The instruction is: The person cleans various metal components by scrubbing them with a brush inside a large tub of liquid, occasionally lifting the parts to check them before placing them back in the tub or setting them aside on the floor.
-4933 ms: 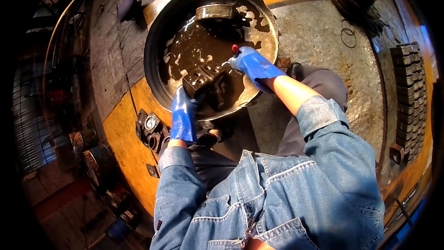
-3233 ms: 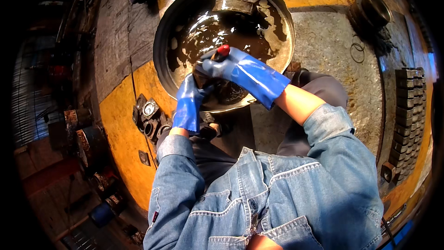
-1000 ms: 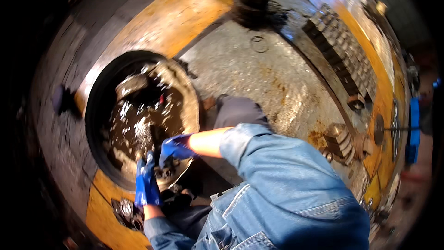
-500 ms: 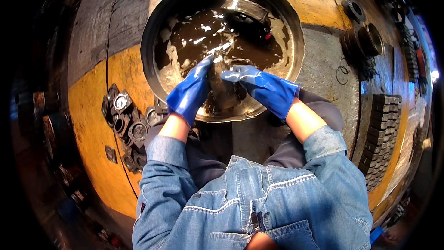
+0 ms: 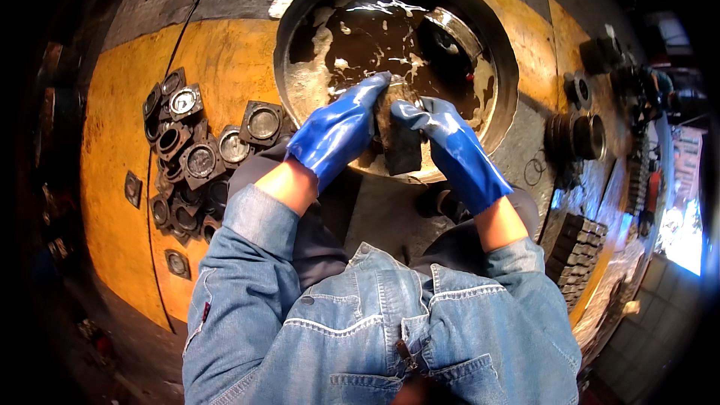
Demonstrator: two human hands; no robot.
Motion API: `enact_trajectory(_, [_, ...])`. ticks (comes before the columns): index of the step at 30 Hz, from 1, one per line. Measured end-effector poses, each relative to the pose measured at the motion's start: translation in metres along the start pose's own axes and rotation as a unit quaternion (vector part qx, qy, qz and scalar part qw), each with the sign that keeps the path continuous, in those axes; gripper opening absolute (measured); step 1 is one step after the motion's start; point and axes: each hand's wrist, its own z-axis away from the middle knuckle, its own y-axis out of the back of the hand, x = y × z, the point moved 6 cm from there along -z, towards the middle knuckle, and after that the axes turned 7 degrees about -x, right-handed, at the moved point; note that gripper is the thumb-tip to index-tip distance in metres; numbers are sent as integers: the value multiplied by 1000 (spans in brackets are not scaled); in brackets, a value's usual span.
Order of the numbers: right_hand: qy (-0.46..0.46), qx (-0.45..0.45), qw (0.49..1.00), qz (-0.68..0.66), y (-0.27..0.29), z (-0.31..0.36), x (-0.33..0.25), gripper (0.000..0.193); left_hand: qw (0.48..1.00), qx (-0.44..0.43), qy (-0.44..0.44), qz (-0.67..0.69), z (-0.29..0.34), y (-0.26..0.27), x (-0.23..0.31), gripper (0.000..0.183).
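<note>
A dark, wet, blocky part point(image 5: 403, 151) with a flat face is between my two blue-gloved hands, over the near side of a round metal basin point(image 5: 283, 64). My left hand point(image 5: 341, 131) grips its left side, the fingers pointing forward along it. From the right, my right hand point(image 5: 450, 146) holds it with thumb and fingers bent against its upper part. The part's far end is partly hidden by the gloves. Dark brown liquid with pale foam point(image 5: 319, 37) fills the basin. A curved metal ring piece point(image 5: 456, 28) lies half sunk at the basin's far right, near a small red spot point(image 5: 470, 77).
Several square metal parts with round openings point(image 5: 201, 160) are heaped on the yellow floor plate point(image 5: 112, 120) at left. To the right stand a ribbed metal cylinder point(image 5: 589, 137) and stacked dark blocks point(image 5: 576, 255). Thin rings point(image 5: 535, 172) lie beside the basin.
The blocky part, blurred between my hands before, now shows clearly near the basin's near rim. My right hand's fingers have bent in against it. The whole view has shifted and turned slightly.
</note>
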Motion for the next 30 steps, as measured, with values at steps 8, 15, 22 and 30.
enact_trajectory(8, [43, 110, 991, 62, -11, 51, -35, 55, 871, 83, -169, -455, 49, -10, 51, 48])
enact_trajectory(15, [76, 150, 984, 60, -37, 83, -46, 56, 923, 14, -103, -371, 66, -9, 67, 47])
enact_trajectory(22, [57, 161, 981, 92, -46, 96, -36, 55, 959, 7, -105, -261, 62, -4, 55, 43])
enact_trajectory(30, [56, 159, 979, 113, -50, 85, -32, 54, 909, 34, -143, -389, 64, -1, 61, 49])
